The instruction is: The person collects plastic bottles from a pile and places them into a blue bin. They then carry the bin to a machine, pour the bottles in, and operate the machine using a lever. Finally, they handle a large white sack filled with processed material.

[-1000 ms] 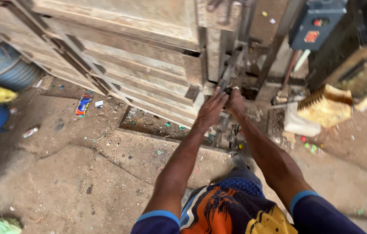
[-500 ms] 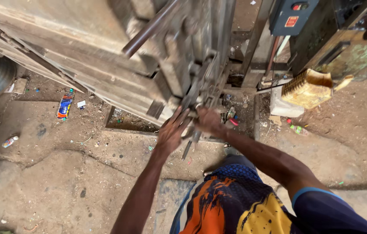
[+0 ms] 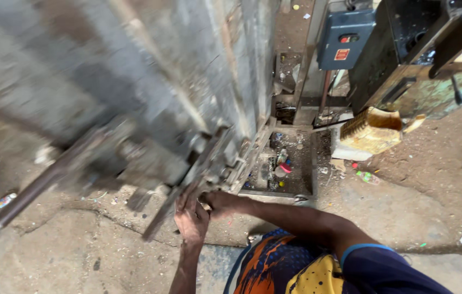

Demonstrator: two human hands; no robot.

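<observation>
A large grey metal door-like panel [image 3: 133,81] of a machine fills the upper left and is blurred by motion. Both my hands grip its lower edge. My left hand [image 3: 190,215] is closed around a metal bar or latch [image 3: 179,193] at the panel's bottom corner. Beside it my right hand [image 3: 221,201] grasps the same fitting. My forearms reach forward from blue-edged sleeves over an orange and yellow patterned garment [image 3: 291,267].
A pit [image 3: 285,163] with coloured scraps lies under the machine frame. A blue switch box [image 3: 342,41] hangs on the frame. A yellowish broken container [image 3: 372,130] and a small plastic bottle [image 3: 367,176] lie right. The concrete floor [image 3: 67,256] is cracked and dirty.
The big panel has swung down and toward me, now filling most of the view. My hands came lower and closer to my body, still on its bottom fitting.
</observation>
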